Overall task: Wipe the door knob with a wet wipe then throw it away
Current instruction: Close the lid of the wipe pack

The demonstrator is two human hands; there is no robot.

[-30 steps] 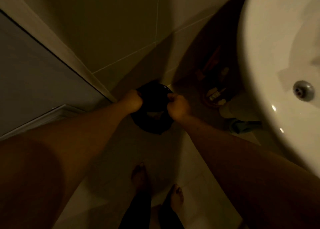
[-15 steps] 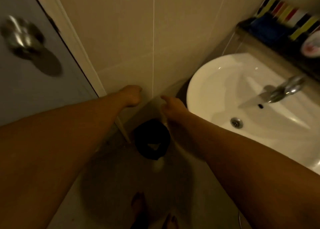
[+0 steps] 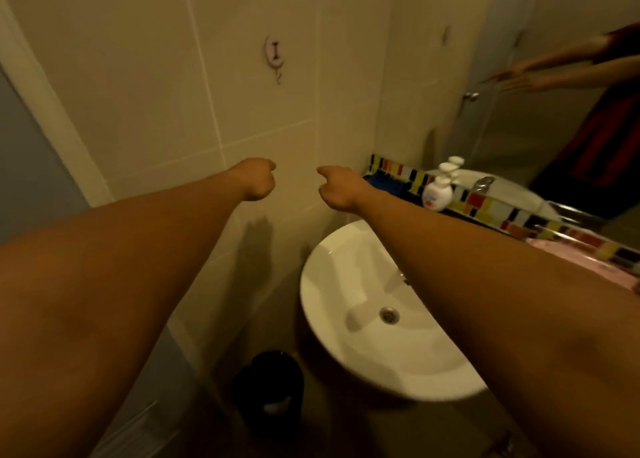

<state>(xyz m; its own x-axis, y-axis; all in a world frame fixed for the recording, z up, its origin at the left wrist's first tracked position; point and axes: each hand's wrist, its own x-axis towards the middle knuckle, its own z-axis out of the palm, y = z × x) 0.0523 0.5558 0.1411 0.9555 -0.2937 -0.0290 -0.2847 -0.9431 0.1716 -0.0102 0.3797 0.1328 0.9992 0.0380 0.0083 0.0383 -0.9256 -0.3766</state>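
Note:
My left hand [image 3: 257,179] is stretched out in front of the tiled wall, curled into a loose fist with nothing in it. My right hand [image 3: 338,188] is beside it, fingers bent, thumb and forefinger pointing left, also holding nothing. A small black bin [image 3: 269,386] stands on the floor far below both hands, between the door frame and the basin; a pale scrap [image 3: 277,406] lies inside it. The door knob shows only as a reflection in the mirror [image 3: 470,96]. The grey door [image 3: 20,166] runs along the left edge.
A white basin [image 3: 346,339] sits under my right forearm, its tap partly hidden. A soap pump bottle [image 3: 439,190] stands on the coloured tile ledge [image 3: 485,208]. A wall hook [image 3: 274,53] hangs on the tiles above. The mirror at the right reflects my arms.
Both hands have let go of the bin's rim and risen from floor level up to the wall. The view has lifted from the floor and bin to the wall, basin and mirror.

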